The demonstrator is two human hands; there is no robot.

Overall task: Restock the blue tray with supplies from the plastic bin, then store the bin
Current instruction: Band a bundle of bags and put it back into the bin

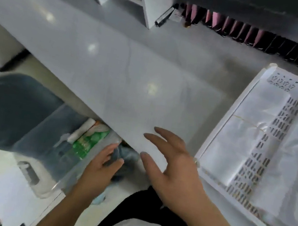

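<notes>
Our right grip (170, 167) is hovering over the near edge of the table (131, 74), fingers spread and holding nothing, probably balancing us as we are leaning down. Our left grip (103, 164) is reaching toward 7 o'clock, at the rim of the plastic bin (56, 132); blur is hiding whether it is clasping anything. The bin is sitting on the floor under the table edge, green packets (86, 141) showing inside. At 3 o'clock the white-lined tray (217, 132) is lying within easy reach for restocking.
</notes>
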